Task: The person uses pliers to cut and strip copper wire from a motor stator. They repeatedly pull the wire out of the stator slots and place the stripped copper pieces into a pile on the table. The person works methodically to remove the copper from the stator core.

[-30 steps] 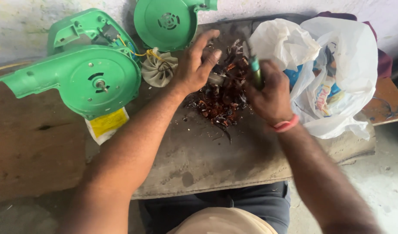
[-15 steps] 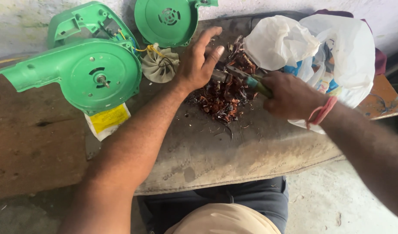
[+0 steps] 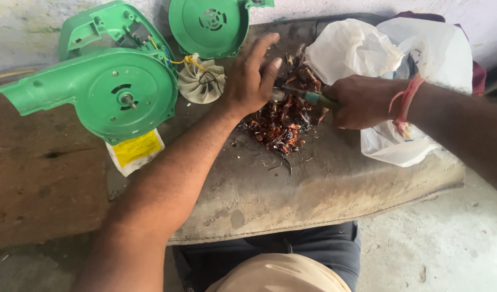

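A tangle of reddish copper wire point(image 3: 283, 116), with loose cut strands around it, lies on the grey tabletop point(image 3: 313, 184) a little behind its middle, nearer to the far edge than to the near one. The left hand point(image 3: 251, 81) rests on the left part of this tangle. Its fingers are spread and flat, so this grip is open and holds nothing; only the palm and the fingertips press down on the wire. The right hand point(image 3: 362, 101) is just to the right of the tangle, closed into a fist around the green handle of a tool point(image 3: 308, 97). The metal tip of the tool points to the left, goes into the wire and ends under the fingers of the left hand. A red thread point(image 3: 405, 105) is tied around the right wrist.

Behind the right hand, toward the far right corner, lies a white plastic bag point(image 3: 399, 48); its lower part hangs near the right edge. To the left of the left hand there is a pale fan wheel point(image 3: 201, 81), joined by thin yellow wires to a green blower housing point(image 3: 105, 89) at the far left. A round green cover point(image 3: 213, 24) lies at the far edge. A yellow and white label point(image 3: 135, 150) lies under the housing.
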